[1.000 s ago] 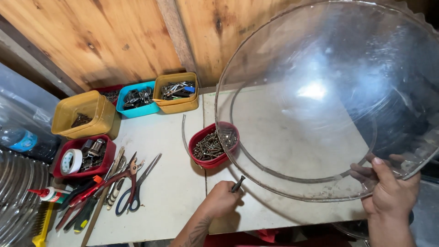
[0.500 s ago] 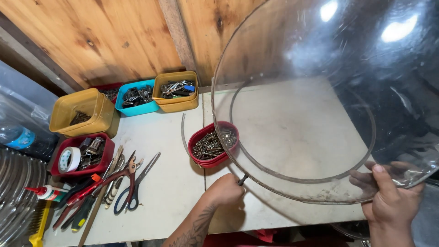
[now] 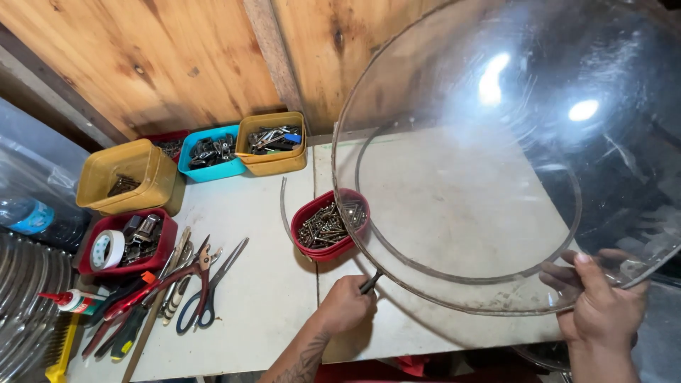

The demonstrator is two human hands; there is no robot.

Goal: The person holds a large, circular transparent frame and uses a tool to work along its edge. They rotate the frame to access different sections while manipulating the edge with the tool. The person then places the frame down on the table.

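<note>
1. Pliers and scissors [image 3: 206, 291] lie at the left of the worktop [image 3: 269, 284].
2. The left hand [image 3: 345, 305] is closed on a small dark tool [image 3: 370, 282] at the dome's rim, near the red bin of screws [image 3: 328, 225].
3. The right hand [image 3: 599, 305] pinches the clear plastic dome [image 3: 511, 156], tilted above the worktop.
4. Judged: rim work under way; steadiness matters.

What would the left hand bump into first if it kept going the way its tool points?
The left hand aims its dark tool up toward the clear dome's rim, probably met first. The red tub of screws lies just beyond; depth is unclear.
</note>
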